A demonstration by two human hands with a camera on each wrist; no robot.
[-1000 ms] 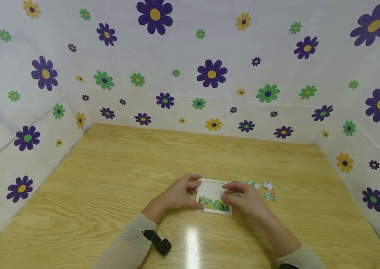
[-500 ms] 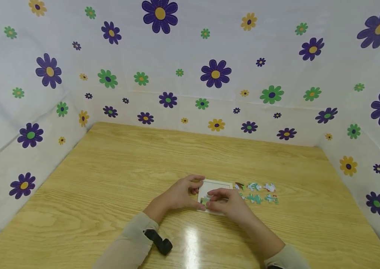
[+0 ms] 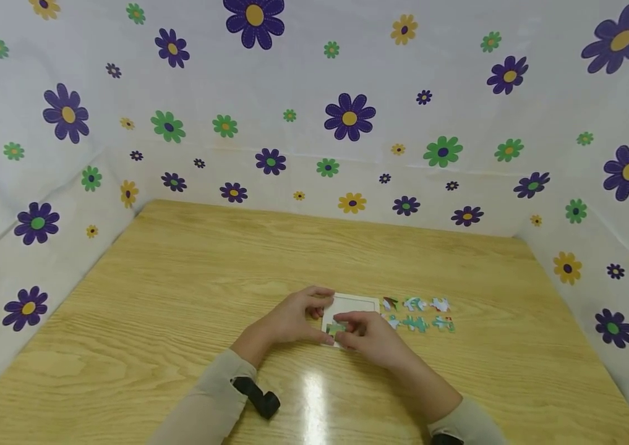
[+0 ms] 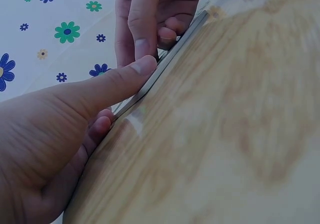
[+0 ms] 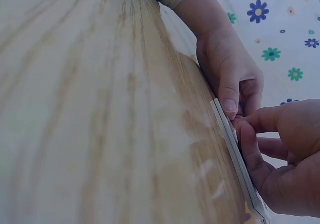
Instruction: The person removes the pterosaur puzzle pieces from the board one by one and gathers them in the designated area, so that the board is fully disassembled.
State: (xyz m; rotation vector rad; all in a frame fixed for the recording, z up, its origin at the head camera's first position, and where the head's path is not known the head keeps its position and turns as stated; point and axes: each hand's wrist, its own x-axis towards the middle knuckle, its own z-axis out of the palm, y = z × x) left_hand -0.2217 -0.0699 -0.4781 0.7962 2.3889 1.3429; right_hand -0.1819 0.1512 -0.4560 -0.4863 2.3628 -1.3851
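Cream-white puzzle tray [image 3: 353, 304] sits low and just right of the frame's middle; the left hand [image 3: 296, 316] grips its left side; the right hand [image 3: 372, 337] has shifted leftward from the tray's right edge, fingertips now at a green piece [image 3: 333, 329], pinching or pressing, I cannot tell; attention seems on the bottom row, with six loose pieces [image 3: 415, 323] apart, lower right.

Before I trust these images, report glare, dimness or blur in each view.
Head view: bright glare streak on the table in front of the puzzle tray, puzzle pieces slightly soft; left wrist view: dimmer, pale reflections across the table; right wrist view: also dim, milky patches on the table.
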